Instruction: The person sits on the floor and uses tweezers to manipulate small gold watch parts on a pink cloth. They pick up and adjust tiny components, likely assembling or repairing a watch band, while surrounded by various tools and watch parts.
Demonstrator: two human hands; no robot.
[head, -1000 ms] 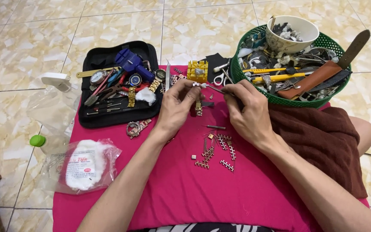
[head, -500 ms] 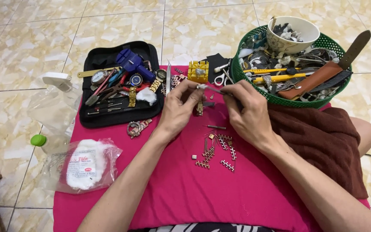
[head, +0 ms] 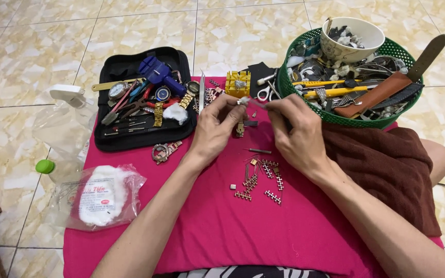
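Note:
My left hand [head: 216, 129] pinches a small whitish-silver part [head: 242, 101] between thumb and fingertips above the pink cushion [head: 217, 231]. Facing it, my right hand [head: 297, 135] holds a thin metal tool [head: 257, 103] whose tip meets that part. A gold watch band piece [head: 239, 128] lies just under the two hands. Several loose metal bracelet links [head: 258, 177] and a small pin [head: 259, 151] are scattered on the cushion below my hands.
A black open tool case [head: 145, 103] with pliers, a blue tool and watches sits at the left. A green basket [head: 346, 77] with tools and a bowl stands at the right, above a brown cloth [head: 387, 170]. A cotton bag [head: 101, 198], spray bottle [head: 60, 128] and yellow block [head: 238, 84] lie nearby.
Both hands stay together at the same spot. The fingers shift slightly on the small part and the thin tool.

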